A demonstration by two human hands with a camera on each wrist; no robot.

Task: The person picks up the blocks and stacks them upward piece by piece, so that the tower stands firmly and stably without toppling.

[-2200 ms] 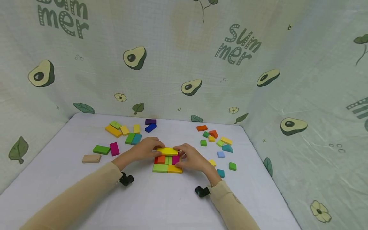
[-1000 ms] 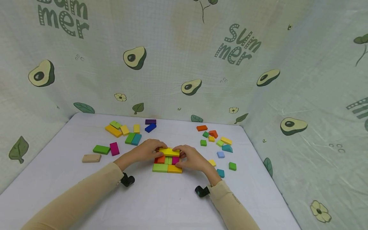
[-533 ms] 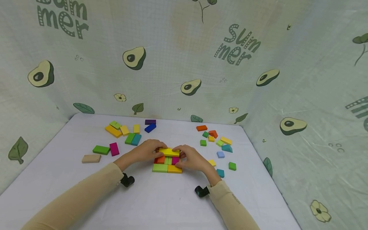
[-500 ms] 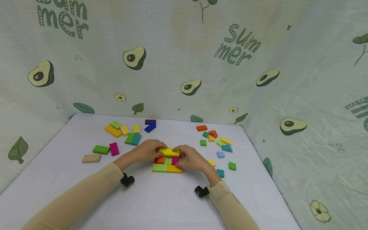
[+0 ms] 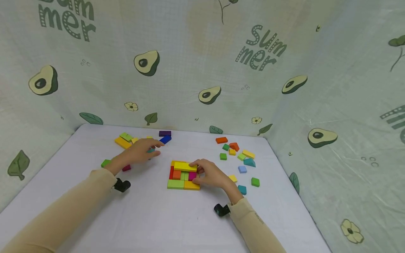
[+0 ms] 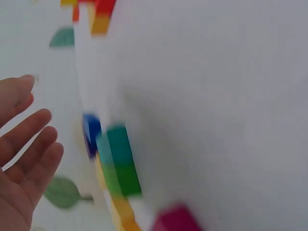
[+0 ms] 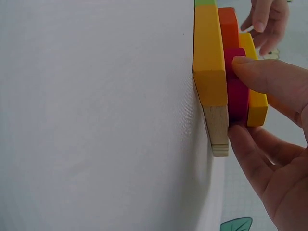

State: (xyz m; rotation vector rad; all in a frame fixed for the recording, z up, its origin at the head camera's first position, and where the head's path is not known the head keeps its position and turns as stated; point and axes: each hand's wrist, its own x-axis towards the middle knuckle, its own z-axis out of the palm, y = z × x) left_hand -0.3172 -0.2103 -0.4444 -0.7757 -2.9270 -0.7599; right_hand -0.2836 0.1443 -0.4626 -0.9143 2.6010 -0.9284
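My right hand (image 5: pixel 211 174) grips the right end of a small structure of coloured building blocks. In the right wrist view its thumb lies on a magenta block (image 7: pixel 237 98), with fingers at the right ends of that block and the yellow block (image 7: pixel 258 109). From the head, the yellow block lies across the back of the structure, above red, orange, green and magenta blocks. My left hand (image 5: pixel 140 151) holds nothing; its fingers are spread over a teal block (image 5: pixel 151 150), largely hidden below. The left wrist view shows that teal block (image 6: pixel 120 144) beside a green one (image 6: pixel 126 179).
Beyond the left hand lie a blue block (image 5: pixel 165 140) and a purple block (image 5: pixel 165 133). Yellow and lime blocks (image 5: pixel 126 136) are at the back left. Several loose blocks, among them a teal triangle (image 5: pixel 249 162), are scattered right. A patterned cloth (image 5: pixel 177 88) hangs behind the white table.
My left hand has let go of the yellow block and moved left, away from the structure, to the teal and green blocks. The right hand has stayed at the structure's right end.
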